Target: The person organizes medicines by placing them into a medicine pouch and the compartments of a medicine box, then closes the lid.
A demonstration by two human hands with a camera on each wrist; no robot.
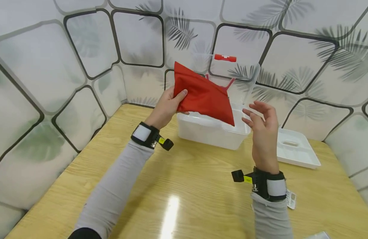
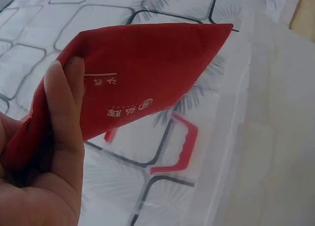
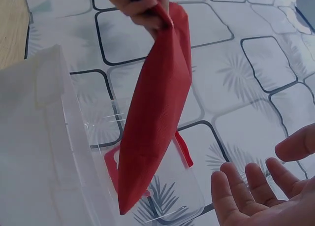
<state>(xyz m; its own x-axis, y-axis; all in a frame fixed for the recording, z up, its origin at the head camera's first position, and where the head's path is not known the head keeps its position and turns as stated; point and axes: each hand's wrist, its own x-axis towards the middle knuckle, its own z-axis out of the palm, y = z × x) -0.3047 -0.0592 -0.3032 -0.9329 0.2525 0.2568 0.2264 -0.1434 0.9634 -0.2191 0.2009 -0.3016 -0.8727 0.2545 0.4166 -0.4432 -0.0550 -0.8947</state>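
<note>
A red fabric pouch (image 1: 204,94) hangs in the air over a white plastic box (image 1: 210,132). My left hand (image 1: 169,104) grips the pouch at its left end, thumb on the near face and fingers behind. White printed characters show on the pouch's other face in the left wrist view, where the left hand (image 2: 54,152) curls round one edge. To the right of the pouch, my right hand (image 1: 264,132) is raised with its fingers apart and relaxed, touching nothing. The right wrist view shows a gap between the pouch (image 3: 155,113) and the right hand (image 3: 266,196).
The box's clear lid (image 1: 246,83) stands raised behind it, with a red latch (image 1: 225,58) bearing a white cross and a red handle (image 1: 230,83). A white divided tray (image 1: 297,149) lies on the wooden table (image 1: 201,189) at right. Patterned cloth walls surround the table.
</note>
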